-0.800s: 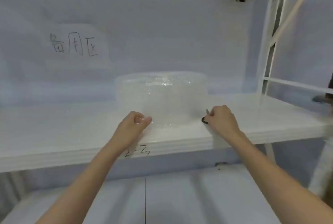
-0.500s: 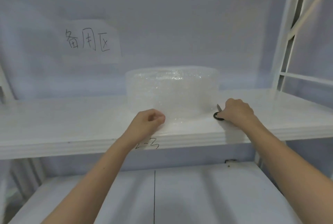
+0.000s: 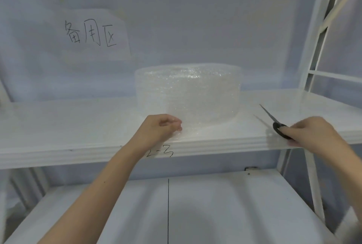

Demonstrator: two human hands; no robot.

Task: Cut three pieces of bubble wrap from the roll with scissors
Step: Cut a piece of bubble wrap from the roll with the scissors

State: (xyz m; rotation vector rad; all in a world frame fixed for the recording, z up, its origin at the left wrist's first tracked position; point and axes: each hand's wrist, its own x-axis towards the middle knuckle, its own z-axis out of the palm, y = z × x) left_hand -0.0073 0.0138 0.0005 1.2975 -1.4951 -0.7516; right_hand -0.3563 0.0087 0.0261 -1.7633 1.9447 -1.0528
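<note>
The roll [image 3: 188, 94] of clear bubble wrap stands on end on the white shelf [image 3: 68, 126], near the middle and set a little back from the front edge; a loose sheet [image 3: 188, 128] of the wrap runs forward from its base toward that edge; the left hand [image 3: 160, 129] sits at the near left corner of this sheet, fingers curled, thumb and fingertips pinching the wrap just above the shelf; the right hand [image 3: 311, 132] is off to the right of the roll, well apart from it, fingers curled round the black handles of the scissors [image 3: 274, 121]; the blades look parted, one thin blade pointing up and to the left toward the back of the shelf; the scissors touch neither roll nor sheet; on the wall behind, left of the roll, hangs a paper note [image 3: 92, 34] with handwritten characters; a marking [image 3: 160, 152] is written on the shelf's front edge below the left hand; a lower shelf [image 3: 215, 214] lies beneath, with a dark line running down its middle; white frame posts [image 3: 317, 47] rise at the right.
</note>
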